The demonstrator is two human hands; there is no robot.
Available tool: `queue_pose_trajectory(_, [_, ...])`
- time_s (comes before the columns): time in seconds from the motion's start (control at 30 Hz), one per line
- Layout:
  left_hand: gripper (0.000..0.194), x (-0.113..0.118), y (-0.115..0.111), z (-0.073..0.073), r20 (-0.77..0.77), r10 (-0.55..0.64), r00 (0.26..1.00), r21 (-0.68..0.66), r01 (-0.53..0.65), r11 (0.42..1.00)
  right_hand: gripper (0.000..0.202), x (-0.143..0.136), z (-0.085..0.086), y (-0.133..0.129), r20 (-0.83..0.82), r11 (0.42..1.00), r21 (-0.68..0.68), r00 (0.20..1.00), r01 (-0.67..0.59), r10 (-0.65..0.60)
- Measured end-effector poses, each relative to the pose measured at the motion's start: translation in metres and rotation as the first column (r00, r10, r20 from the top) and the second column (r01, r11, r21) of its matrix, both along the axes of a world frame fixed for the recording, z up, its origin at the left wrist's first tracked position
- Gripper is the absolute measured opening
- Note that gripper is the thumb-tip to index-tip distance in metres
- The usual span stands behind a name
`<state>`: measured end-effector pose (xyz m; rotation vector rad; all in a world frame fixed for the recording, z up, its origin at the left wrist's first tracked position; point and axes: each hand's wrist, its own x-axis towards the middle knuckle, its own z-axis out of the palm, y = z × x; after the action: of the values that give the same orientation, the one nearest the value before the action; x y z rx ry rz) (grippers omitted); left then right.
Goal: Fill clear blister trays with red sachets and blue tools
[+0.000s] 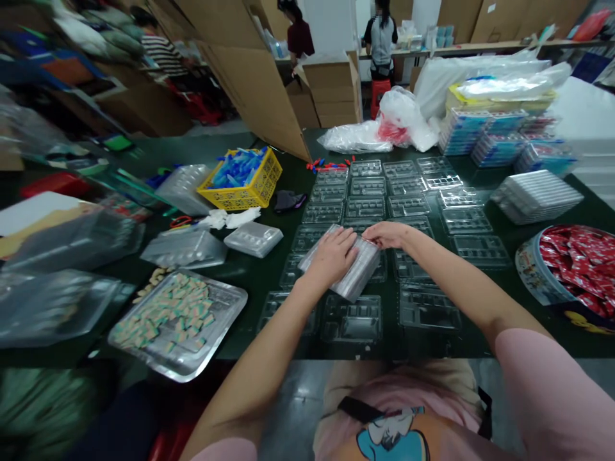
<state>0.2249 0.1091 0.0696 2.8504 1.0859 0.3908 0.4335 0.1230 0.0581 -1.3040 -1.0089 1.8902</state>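
Observation:
A stack of clear plastic blister trays (358, 272) is tilted between my hands above the table. My left hand (335, 253) lies across its top, fingers wrapped over the far side. At the far right corner of the stack, my right hand (385, 235) pinches the edge; its fingertips are partly hidden. Single clear compartment trays (352, 318) lie in rows on the dark green table (259, 272) beneath and around the stack. Their compartments look bare.
On the left are a metal tray (230, 298) of small coloured blocks, more tray stacks (254, 239) and a yellow basket (240, 195) of blue pieces. To the right, a round tub (528, 262) holds red packets, near another tray stack (535, 195). Cardboard (240, 70) stands behind.

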Motion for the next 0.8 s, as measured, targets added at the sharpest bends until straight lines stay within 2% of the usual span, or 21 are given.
queue_pose_trajectory(0.1, [0.044, 0.0, 0.0, 0.003, -0.016, -0.001, 1.0, 0.013, 0.001, 1.0, 0.027, 0.001, -0.005, 0.004, -0.056, 0.998, 0.006, 0.996, -0.067, 0.067])
queue_pose_trajectory(0.33, [0.046, 0.002, -0.002, 0.009, -0.073, -0.002, 0.997, 0.012, 0.003, 1.0, 0.035, -0.002, -0.011, 0.015, -0.127, 0.991, 0.028, 0.983, -0.129, 0.131])
queue_pose_trajectory(0.6, [0.045, 0.001, -0.001, 0.007, -0.058, 0.005, 0.998, 0.009, -0.005, 1.0, 0.028, -0.002, -0.016, 0.017, -0.195, 0.991, 0.014, 0.971, -0.136, 0.137])
queue_pose_trajectory(0.8, [0.046, 0.001, -0.001, 0.007, -0.053, 0.003, 0.999, 0.007, -0.003, 1.0, 0.024, -0.002, -0.012, 0.018, -0.175, 0.99, -0.009, 0.975, -0.138, 0.134])
